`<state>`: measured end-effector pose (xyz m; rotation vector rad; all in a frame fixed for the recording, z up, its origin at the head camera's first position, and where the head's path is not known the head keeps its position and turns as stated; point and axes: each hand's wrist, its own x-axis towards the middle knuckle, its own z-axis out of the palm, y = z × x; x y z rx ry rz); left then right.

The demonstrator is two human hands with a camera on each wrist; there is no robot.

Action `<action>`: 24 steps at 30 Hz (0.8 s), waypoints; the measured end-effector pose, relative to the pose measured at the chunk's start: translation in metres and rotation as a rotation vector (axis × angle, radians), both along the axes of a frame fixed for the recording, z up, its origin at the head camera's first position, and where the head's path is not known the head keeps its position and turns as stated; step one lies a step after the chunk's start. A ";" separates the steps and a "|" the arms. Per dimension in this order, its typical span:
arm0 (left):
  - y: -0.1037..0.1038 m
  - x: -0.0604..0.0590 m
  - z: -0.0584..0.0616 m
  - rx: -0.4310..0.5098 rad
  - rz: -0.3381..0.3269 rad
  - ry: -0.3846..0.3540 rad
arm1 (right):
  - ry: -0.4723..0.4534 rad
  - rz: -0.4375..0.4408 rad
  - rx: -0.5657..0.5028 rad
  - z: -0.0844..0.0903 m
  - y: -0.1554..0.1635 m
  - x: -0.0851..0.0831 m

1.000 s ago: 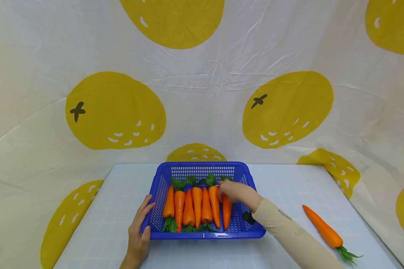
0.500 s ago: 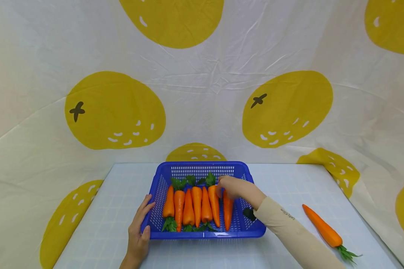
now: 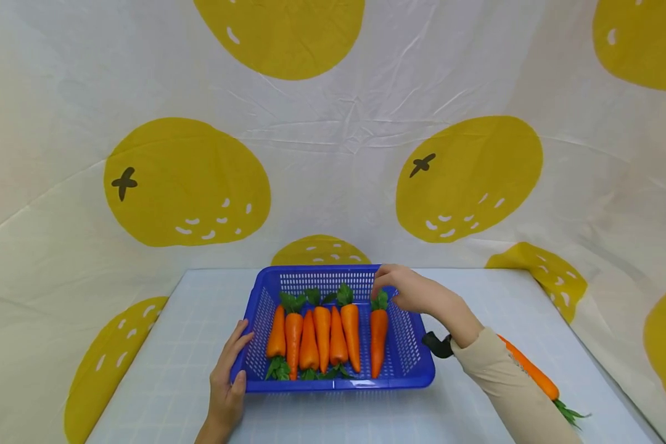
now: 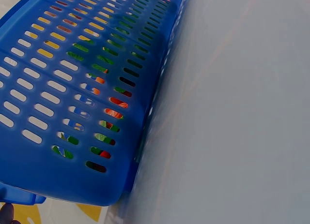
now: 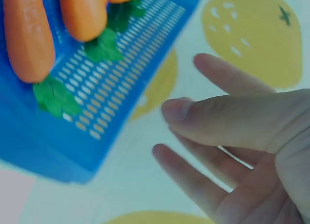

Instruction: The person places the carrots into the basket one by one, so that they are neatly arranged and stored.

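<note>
A blue plastic basket sits on the table with a row of several orange carrots in it, some leaves toward the back, some toward the front. My left hand rests against the basket's left side, fingers fairly straight along its outside and thumb near the front corner. At the back right my right hand hovers over the rim, just above the leafy top of the rightmost carrot. In the right wrist view the right hand's fingers are spread, with nothing between them.
Another carrot lies on the table right of the basket, partly behind the right sleeve. A white cloth printed with yellow fruit hangs behind the table. A dark strap shows by the right wrist.
My right hand has let go of the rightmost carrot and lifted up and to the right. That carrot now lies slightly apart from the row. The left hand has stayed in place.
</note>
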<state>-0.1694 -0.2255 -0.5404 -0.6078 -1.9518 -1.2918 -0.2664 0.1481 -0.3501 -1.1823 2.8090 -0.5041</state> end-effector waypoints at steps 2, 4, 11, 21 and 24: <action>0.000 0.000 0.000 0.002 -0.002 0.005 | 0.044 0.002 -0.063 0.002 0.011 0.003; 0.000 -0.001 0.000 0.002 -0.004 0.008 | 0.099 -0.003 -0.140 0.002 0.024 0.006; -0.001 0.000 0.000 -0.005 0.013 0.001 | 0.338 -0.114 -0.379 -0.006 0.072 0.018; -0.002 -0.001 -0.003 -0.003 0.008 0.008 | 0.405 -0.526 -0.483 -0.039 0.148 0.044; -0.002 -0.002 -0.003 0.001 0.002 0.019 | 0.339 -0.631 -0.458 -0.051 0.172 0.054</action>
